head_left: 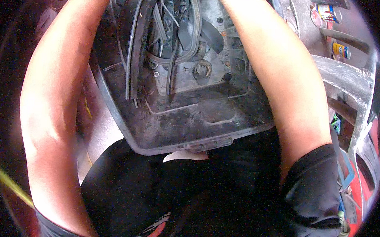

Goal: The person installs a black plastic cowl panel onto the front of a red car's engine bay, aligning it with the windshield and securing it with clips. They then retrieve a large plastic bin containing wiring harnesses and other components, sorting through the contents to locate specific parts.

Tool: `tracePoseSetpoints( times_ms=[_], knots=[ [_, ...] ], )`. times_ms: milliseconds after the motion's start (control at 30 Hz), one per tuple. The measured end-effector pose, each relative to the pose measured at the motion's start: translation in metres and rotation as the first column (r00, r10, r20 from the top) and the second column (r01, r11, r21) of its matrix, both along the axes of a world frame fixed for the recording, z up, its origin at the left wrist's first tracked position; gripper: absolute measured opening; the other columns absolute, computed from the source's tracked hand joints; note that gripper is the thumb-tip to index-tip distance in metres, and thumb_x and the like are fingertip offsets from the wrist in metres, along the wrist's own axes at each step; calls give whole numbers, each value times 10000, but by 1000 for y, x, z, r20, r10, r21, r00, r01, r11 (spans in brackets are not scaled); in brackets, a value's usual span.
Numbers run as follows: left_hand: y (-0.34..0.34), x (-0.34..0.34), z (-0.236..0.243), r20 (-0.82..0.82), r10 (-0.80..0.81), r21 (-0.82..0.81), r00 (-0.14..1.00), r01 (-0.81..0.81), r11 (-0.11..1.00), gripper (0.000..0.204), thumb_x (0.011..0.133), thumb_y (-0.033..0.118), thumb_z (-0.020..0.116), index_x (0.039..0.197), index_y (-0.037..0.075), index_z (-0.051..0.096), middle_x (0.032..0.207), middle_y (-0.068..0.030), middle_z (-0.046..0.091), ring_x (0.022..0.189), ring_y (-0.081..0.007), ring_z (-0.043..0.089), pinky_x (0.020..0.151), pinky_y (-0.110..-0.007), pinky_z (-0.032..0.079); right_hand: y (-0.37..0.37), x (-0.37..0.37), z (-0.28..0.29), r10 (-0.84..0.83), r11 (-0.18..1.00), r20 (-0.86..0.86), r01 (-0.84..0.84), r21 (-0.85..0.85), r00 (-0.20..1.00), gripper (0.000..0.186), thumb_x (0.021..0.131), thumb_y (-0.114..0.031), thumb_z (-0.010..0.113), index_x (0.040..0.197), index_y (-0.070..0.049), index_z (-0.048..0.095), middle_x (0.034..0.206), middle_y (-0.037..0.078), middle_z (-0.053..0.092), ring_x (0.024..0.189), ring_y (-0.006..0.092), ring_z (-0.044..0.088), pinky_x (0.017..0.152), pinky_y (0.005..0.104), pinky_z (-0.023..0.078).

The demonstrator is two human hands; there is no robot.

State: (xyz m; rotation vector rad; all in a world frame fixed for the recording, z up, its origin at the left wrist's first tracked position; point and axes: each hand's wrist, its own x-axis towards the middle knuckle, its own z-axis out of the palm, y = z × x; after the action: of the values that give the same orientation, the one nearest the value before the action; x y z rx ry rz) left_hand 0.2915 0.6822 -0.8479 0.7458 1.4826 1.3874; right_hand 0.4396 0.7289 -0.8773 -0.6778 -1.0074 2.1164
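Observation:
Both my forearms reach forward past the top edge of the head view, so neither hand shows. Between them lies a large black plastic tray-like panel (215, 113) with a raised rim, its near edge close to my body. On it rest long black rubber strips (135, 52), a looped grey-black seal strip (197, 30) and a dirty light-grey plate (179, 82) with bolt holes. A round fitting (202, 70) sits on the plate. What my hands touch or hold is out of sight.
To the right stands a worn metal frame (344, 72). Beyond it are a can (326, 14) and a yellow-and-blue can (340, 51). Red parts (358, 189) lie at the lower right. A yellow strip (15, 189) runs along the lower left.

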Motion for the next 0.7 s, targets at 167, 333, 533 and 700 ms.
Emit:
tracePoseSetpoints(
  times_ms=[167, 333, 533, 700],
  knots=[
    [11, -16, -28, 29, -2, 3, 1000, 2, 1000, 453, 741, -103, 615, 1176, 18, 587, 924, -160, 682, 796, -327, 693, 742, -486, 607, 8, -4, -23, -29, 992, 73, 38, -117, 997, 557, 1023, -564, 539, 1204, -57, 683, 1089, 130, 714, 985, 238, 639, 877, 386, 492],
    [31, -28, -34, 51, 22, -139, 998, -15, 990, 416, 733, -105, 614, 1139, -16, 611, 884, -171, 669, 831, -367, 692, 778, -522, 598, 16, 28, -57, -112, 993, 504, 78, 89, 856, 551, 1036, -573, 514, 1140, -63, 693, 972, 121, 716, 895, 225, 630, 793, 383, 473],
    [36, -58, -45, 220, -338, -302, 915, 393, 869, 200, 834, 82, 598, 991, -11, 680, 945, -186, 735, 890, -342, 711, 825, -526, 576, -68, 122, -23, -120, 887, 899, -361, 287, 421, 379, 938, -299, 689, 1061, 56, 635, 1070, 179, 712, 972, 286, 683, 894, 401, 529],
    [58, -67, -39, -31, -435, -572, 900, 341, 746, 205, 899, 203, 605, 980, 43, 704, 810, -115, 683, 705, -294, 600, 719, -421, 495, -144, 163, 6, 48, 877, 996, -481, -3, 81, 329, 938, -313, 730, 986, -17, 592, 1055, 154, 701, 1028, 265, 670, 937, 375, 500]
  ],
)
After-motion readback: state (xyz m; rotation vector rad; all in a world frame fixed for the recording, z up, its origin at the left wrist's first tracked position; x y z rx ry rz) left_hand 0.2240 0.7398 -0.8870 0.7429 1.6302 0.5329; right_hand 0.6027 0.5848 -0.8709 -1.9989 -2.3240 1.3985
